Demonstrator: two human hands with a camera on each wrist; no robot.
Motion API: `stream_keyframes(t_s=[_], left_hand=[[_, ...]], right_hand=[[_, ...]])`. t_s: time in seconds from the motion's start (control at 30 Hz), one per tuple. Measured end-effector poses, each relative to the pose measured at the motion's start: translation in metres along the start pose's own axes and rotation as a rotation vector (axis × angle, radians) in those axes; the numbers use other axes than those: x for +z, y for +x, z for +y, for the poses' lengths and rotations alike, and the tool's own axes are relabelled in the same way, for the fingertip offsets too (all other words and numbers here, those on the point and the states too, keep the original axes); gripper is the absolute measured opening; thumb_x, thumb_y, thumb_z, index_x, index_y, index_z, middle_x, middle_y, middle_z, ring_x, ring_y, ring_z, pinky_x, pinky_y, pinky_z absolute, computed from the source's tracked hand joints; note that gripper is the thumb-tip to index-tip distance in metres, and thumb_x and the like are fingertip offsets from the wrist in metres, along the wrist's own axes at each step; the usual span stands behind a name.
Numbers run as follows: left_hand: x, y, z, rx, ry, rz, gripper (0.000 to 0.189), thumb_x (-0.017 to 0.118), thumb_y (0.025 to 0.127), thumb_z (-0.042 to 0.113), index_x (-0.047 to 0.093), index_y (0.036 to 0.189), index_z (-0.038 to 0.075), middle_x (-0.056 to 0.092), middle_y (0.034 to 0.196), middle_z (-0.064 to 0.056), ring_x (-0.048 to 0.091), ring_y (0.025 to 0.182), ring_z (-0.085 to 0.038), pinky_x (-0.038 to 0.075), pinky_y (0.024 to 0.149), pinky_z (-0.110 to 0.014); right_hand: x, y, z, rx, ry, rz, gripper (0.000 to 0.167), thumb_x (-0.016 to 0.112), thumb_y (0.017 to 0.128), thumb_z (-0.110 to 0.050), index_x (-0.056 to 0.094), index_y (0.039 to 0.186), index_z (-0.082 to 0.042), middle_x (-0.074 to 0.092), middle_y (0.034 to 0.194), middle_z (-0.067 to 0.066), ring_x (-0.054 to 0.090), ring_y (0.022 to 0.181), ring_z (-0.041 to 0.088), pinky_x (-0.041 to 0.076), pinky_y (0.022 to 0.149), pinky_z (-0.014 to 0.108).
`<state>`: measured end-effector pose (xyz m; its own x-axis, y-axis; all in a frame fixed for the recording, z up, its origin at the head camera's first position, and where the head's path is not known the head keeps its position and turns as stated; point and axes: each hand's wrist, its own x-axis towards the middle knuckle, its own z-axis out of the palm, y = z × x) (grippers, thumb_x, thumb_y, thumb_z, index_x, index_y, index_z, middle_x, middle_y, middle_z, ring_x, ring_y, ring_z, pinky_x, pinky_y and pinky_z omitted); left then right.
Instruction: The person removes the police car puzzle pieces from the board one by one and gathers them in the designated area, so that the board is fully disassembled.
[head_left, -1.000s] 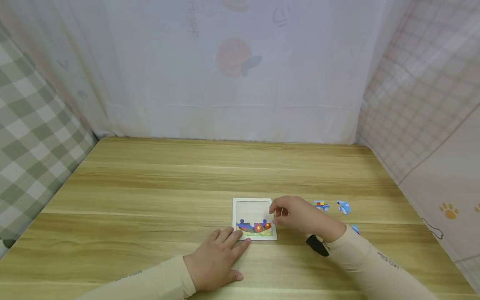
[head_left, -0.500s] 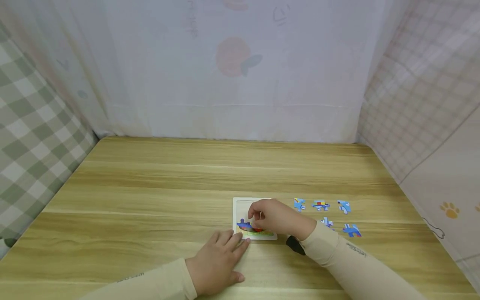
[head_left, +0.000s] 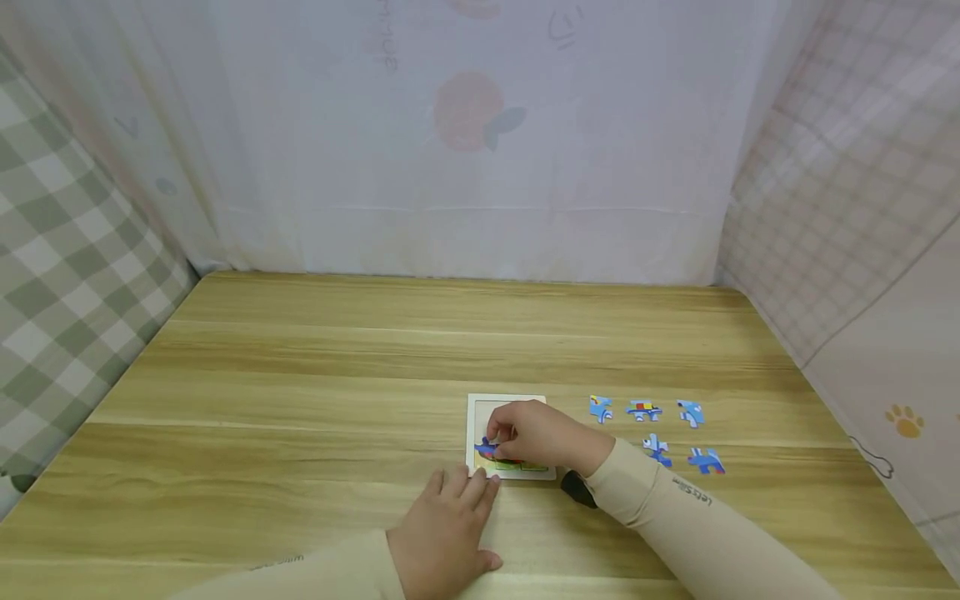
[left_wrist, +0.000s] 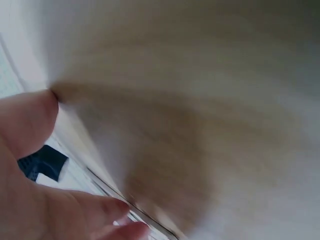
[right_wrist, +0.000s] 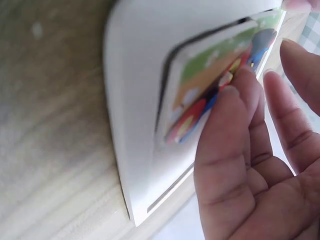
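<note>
A white square puzzle frame (head_left: 471, 429) lies on the table, its lower part filled with joined jigsaw pieces (head_left: 483, 451) in blue, red and green. My right hand (head_left: 543, 435) is over the frame with its fingers bent down. In the right wrist view, the fingertips of that hand (right_wrist: 222, 165) touch the pieces with red and yellow wheels (right_wrist: 185, 125); no separate piece shows between them. My left hand (head_left: 450, 529) lies spread out, its fingertips at the frame's near edge, close to the left corner. The left wrist view has the frame's edge (left_wrist: 150, 222) beside the fingers.
Several loose blue jigsaw pieces (head_left: 657, 448) lie to the right of the frame, partly near the right sleeve (head_left: 675, 508). A dark band-like object (head_left: 577, 490) sits at the right wrist. A pale curtain (head_left: 465, 217) hangs behind the wooden table (head_left: 300, 400).
My right hand has moved left from the frame's right edge onto the fitted pieces, uncovering loose pieces on the right. My left hand has stayed at the near edge, shifting only slightly.
</note>
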<state>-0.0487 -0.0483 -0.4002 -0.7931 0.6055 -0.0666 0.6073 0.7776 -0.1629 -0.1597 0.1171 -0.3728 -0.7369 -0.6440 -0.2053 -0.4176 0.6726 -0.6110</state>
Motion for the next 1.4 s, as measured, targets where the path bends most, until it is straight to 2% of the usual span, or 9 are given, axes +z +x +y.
stream_keyframes(t_s=[0.17, 0.3, 0.53, 0.73, 0.87, 1.07, 1.17, 1.4], left_hand=[[0.0, 0.002, 0.007, -0.038, 0.011, 0.014, 0.081, 0.05, 0.082, 0.074, 0.051, 0.14, 0.017, 0.052, 0.131, 0.001, 0.046, 0.116, -0.019, 0.043, 0.096, -0.042], [-0.001, 0.004, 0.011, -0.054, -0.016, -0.018, 0.081, 0.049, 0.082, 0.073, 0.049, 0.141, 0.018, 0.05, 0.134, 0.004, 0.044, 0.115, -0.018, 0.042, 0.097, -0.042], [-0.001, 0.007, 0.019, -0.071, -0.022, -0.107, 0.081, 0.048, 0.082, 0.075, 0.042, 0.146, 0.025, 0.041, 0.147, 0.006, 0.04, 0.132, -0.017, 0.039, 0.103, -0.044], [0.0, 0.009, 0.021, -0.078, 0.008, -0.138, 0.083, 0.046, 0.081, 0.077, 0.038, 0.148, 0.029, 0.038, 0.15, 0.007, 0.038, 0.135, -0.017, 0.039, 0.103, -0.044], [0.0, 0.009, 0.021, -0.078, 0.025, -0.136, 0.084, 0.046, 0.08, 0.078, 0.04, 0.147, 0.028, 0.038, 0.15, 0.007, 0.038, 0.135, -0.016, 0.04, 0.103, -0.043], [0.001, 0.008, 0.022, -0.09, 0.047, -0.101, 0.085, 0.046, 0.079, 0.08, 0.044, 0.145, 0.027, 0.041, 0.148, 0.009, 0.039, 0.133, -0.013, 0.039, 0.103, -0.04], [0.001, 0.008, 0.022, -0.096, 0.039, -0.106, 0.084, 0.046, 0.079, 0.08, 0.044, 0.145, 0.027, 0.04, 0.148, 0.01, 0.038, 0.133, -0.012, 0.039, 0.103, -0.04], [-0.001, 0.009, 0.021, -0.09, 0.01, -0.152, 0.083, 0.045, 0.081, 0.078, 0.04, 0.147, 0.028, 0.035, 0.151, 0.009, 0.036, 0.136, -0.014, 0.039, 0.104, -0.041]], right_hand=[[0.001, -0.001, 0.001, -0.018, -0.007, 0.002, 0.009, 0.071, 0.084, -0.004, 0.065, 0.084, -0.01, 0.051, 0.069, -0.007, 0.046, 0.065, 0.007, 0.04, 0.061, 0.023], [0.001, -0.002, 0.002, -0.046, -0.017, 0.009, 0.009, 0.072, 0.083, -0.004, 0.065, 0.083, -0.009, 0.049, 0.067, -0.008, 0.044, 0.063, 0.004, 0.039, 0.06, 0.021], [0.001, -0.001, 0.001, -0.037, -0.023, 0.003, 0.01, 0.072, 0.082, -0.003, 0.065, 0.083, -0.009, 0.051, 0.066, -0.008, 0.044, 0.062, 0.004, 0.039, 0.059, 0.02], [0.001, -0.001, 0.0, -0.034, -0.008, -0.018, 0.014, 0.074, 0.08, -0.002, 0.067, 0.09, -0.008, 0.052, 0.068, -0.007, 0.044, 0.062, 0.004, 0.039, 0.057, 0.02], [0.001, -0.001, 0.001, -0.03, -0.008, -0.035, 0.02, 0.076, 0.077, -0.002, 0.068, 0.094, -0.009, 0.054, 0.07, -0.005, 0.045, 0.063, 0.006, 0.04, 0.058, 0.02], [0.001, 0.001, -0.001, -0.07, -0.103, -0.028, 0.027, 0.08, 0.074, -0.003, 0.069, 0.097, -0.009, 0.056, 0.085, -0.002, 0.05, 0.078, 0.011, 0.044, 0.071, 0.025], [0.002, 0.002, -0.002, -0.076, -0.133, -0.035, 0.028, 0.08, 0.073, -0.002, 0.069, 0.099, -0.008, 0.058, 0.087, -0.001, 0.053, 0.08, 0.012, 0.046, 0.074, 0.027], [0.004, 0.008, -0.008, -0.06, -0.153, -0.071, 0.02, 0.079, 0.074, 0.002, 0.066, 0.086, -0.008, 0.054, 0.082, -0.001, 0.047, 0.077, 0.011, 0.046, 0.072, 0.027]])
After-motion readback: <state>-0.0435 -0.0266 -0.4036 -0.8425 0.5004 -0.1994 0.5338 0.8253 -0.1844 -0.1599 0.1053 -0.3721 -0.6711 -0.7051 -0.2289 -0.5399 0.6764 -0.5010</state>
